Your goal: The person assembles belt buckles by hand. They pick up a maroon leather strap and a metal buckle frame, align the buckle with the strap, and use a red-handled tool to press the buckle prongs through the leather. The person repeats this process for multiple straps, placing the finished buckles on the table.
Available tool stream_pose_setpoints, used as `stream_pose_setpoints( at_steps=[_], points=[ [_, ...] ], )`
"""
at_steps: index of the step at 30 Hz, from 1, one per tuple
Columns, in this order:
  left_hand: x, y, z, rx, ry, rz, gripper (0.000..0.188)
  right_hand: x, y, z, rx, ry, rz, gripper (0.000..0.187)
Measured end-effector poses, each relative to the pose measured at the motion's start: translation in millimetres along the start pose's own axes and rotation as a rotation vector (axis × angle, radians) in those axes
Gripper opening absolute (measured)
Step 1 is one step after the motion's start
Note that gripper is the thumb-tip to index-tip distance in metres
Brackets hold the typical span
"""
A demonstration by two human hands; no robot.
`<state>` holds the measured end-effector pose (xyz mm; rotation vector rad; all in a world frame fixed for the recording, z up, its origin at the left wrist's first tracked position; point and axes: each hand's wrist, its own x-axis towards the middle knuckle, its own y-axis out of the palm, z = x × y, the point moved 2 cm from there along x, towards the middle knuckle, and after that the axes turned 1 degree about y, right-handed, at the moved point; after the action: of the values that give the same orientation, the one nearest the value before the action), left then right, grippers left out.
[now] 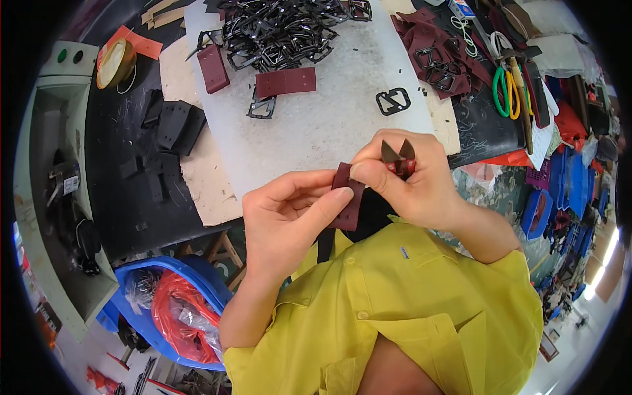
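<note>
My left hand (pixel 289 207) pinches a small dark red leather strip (pixel 347 204) between thumb and fingers, just in front of my chest. My right hand (pixel 408 174) grips the same strip at its upper end and also holds small red-handled snips (pixel 399 157) whose two dark blades point up, apart. Both hands hover over the near edge of a white cutting board (pixel 316 125). Part of the strip is hidden behind my left thumb.
A heap of black metal buckles (pixel 283 29) lies at the board's far end, with two dark red strips (pixel 285 82) and single buckles (pixel 393 101) nearer. Dark red pieces (pixel 434 49) and green-handled scissors (pixel 505 89) lie right. Black patches (pixel 174 125) lie left; a blue bin (pixel 171 309) stands below.
</note>
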<state>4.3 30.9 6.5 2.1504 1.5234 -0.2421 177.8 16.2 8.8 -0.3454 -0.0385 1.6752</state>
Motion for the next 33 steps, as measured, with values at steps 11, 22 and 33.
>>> stream_pose_setpoints(
  at_steps=[11, 22, 33],
  points=[
    [-1, -15, 1, 0.013, 0.033, -0.062, 0.017, 0, -19, 22, -0.690, -0.663, -0.006, 0.043],
    [0, -17, -3, -0.026, -0.116, 0.023, 0.016, 1, -22, 31, -0.763, -0.744, 0.070, 0.027],
    [0, -14, -4, 0.266, 0.283, -0.163, 0.016, 7, -21, 28, -0.537, -0.396, 0.092, 0.021]
  ],
)
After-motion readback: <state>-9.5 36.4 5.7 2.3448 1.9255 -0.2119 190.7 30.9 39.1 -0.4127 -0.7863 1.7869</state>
